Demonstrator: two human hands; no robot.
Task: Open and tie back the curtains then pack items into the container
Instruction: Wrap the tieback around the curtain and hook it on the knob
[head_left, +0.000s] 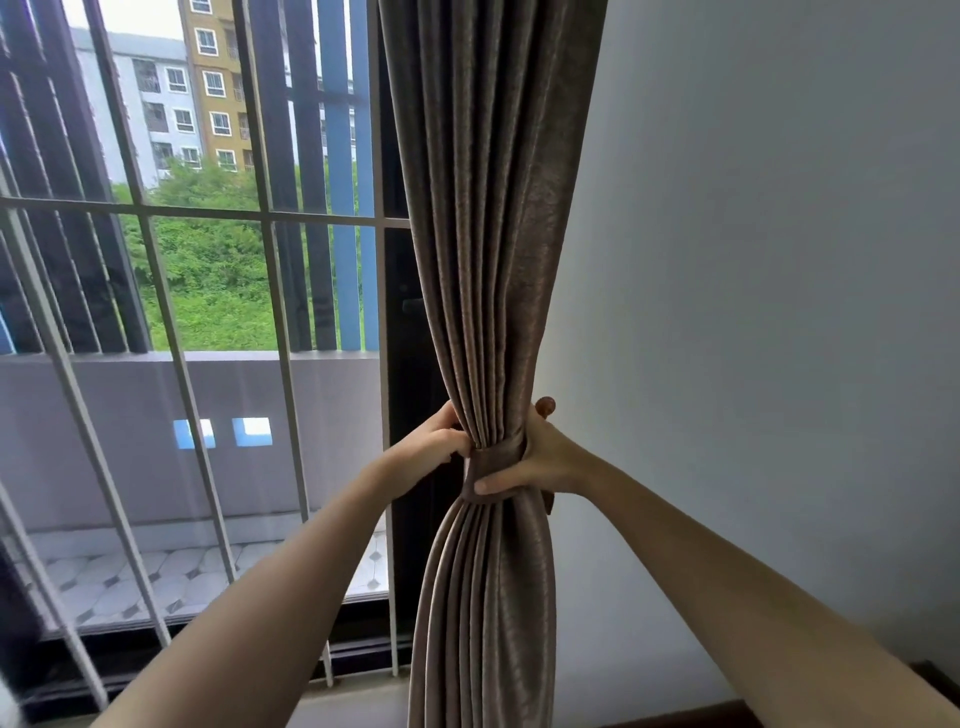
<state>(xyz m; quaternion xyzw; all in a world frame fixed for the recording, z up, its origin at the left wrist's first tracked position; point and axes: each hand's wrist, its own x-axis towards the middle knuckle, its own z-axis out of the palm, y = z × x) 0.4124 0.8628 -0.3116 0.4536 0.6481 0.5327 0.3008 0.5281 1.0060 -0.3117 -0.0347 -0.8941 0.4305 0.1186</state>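
The long brown cloth curtain (493, 234) hangs bunched up beside the grey wall (753, 260), right of the window with white metal bars (275, 312). A brown cloth band (493, 467) goes around its middle. The left hand (436, 441) grips the band's left side with curled fingers. The right hand (540, 462) holds the band's right side, thumb across the front. A small brown knob (546, 405) peeks out just above the right hand.

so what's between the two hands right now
The bunched brown curtain, cinched by its tie-back band: left hand grips the curtain's window-side edge, right hand wraps the band from the wall side. Seen in the head view.
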